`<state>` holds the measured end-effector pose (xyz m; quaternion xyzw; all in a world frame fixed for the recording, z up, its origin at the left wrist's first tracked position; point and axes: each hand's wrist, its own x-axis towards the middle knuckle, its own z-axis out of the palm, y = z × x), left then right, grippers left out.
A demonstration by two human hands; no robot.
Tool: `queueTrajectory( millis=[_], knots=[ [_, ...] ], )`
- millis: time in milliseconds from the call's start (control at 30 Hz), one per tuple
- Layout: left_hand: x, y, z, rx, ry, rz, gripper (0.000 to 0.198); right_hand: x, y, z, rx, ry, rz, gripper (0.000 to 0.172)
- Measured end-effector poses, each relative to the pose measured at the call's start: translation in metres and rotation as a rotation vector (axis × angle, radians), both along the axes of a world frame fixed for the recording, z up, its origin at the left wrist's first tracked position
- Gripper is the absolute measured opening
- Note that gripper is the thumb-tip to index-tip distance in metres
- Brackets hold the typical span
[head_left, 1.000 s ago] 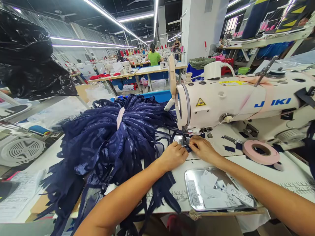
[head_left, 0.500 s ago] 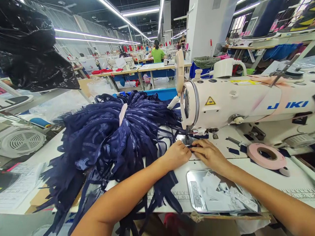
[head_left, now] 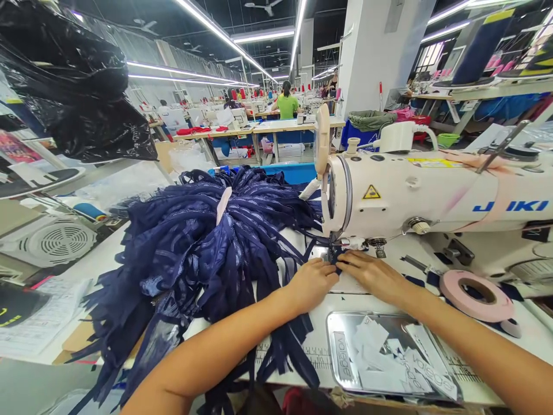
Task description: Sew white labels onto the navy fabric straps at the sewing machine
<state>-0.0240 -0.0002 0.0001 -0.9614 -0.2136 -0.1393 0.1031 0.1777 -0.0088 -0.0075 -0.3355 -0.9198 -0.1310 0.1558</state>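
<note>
Both hands are at the needle area of a white sewing machine (head_left: 389,196). My left hand (head_left: 313,282) has its fingers curled together at the left of a small piece of navy fabric (head_left: 340,259). From the right, my right hand (head_left: 371,274) presses the same fabric with its fingers close together. Part of the fabric is hidden under the fingers and the presser foot. A large bundle of navy straps (head_left: 207,236), tied with a pale band (head_left: 223,206), lies left of the machine, its loose ends hanging over the front edge.
A metal tray (head_left: 334,351) of white labels lies near the front edge. Right of my hands is a pink tape roll (head_left: 477,295). A black plastic bag (head_left: 86,86) hangs at upper left. A person in green (head_left: 287,105) sits farther back.
The view has shifted, so the scene sits slightly lower. My left hand's fingers are less tightly curled, and my right hand's fingers lie flatter over the fabric at the needle.
</note>
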Motion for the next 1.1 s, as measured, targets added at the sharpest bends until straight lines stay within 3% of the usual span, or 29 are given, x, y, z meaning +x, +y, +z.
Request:
queueTrajectory(
  millis=[233,1100],
  knots=[
    [0.019,-0.004,0.001,-0.030,0.030,0.109,0.011,0.008,0.010,-0.013,-0.101,0.104,-0.046,0.040],
    [0.032,-0.002,0.000,-0.009,0.041,0.189,0.012,0.012,0.019,-0.022,-0.121,0.150,-0.102,0.041]
  ],
)
